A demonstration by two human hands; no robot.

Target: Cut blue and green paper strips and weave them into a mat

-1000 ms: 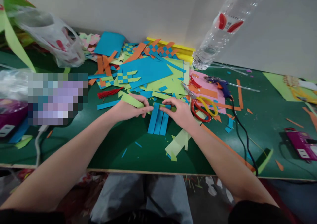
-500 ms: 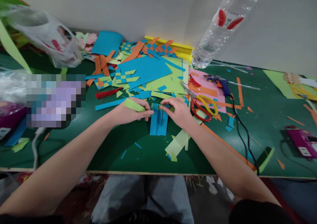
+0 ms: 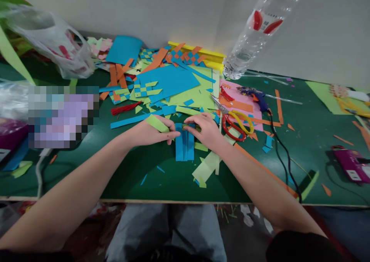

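Blue paper strips [image 3: 182, 150] hang side by side between my two hands, lower ends toward me. My left hand [image 3: 152, 132] is closed, its thumb and fingers pinching the strips' left edge near the top. A light green paper strip [image 3: 157, 123] sticks out across the back of its fingers. On the other side, my right hand [image 3: 208, 131] pinches the top of the blue strips; its fingertips partly hide what they grip. A piece of green paper [image 3: 201, 146] shows just below this hand. Scissors [image 3: 234, 124] with red and yellow handles lie to its right.
Cut paper, woven pieces and a blue sheet [image 3: 167, 80] cover the table behind my hands. A glue gun [image 3: 258, 100] with a black cord lies right of the scissors. A clear plastic bottle [image 3: 251, 36] leans at the back; a plastic bag [image 3: 62, 48] stands back left.
The blue strips have come slightly lower and toward me. My right hand has shifted a little left, and a green paper piece shows beneath it.
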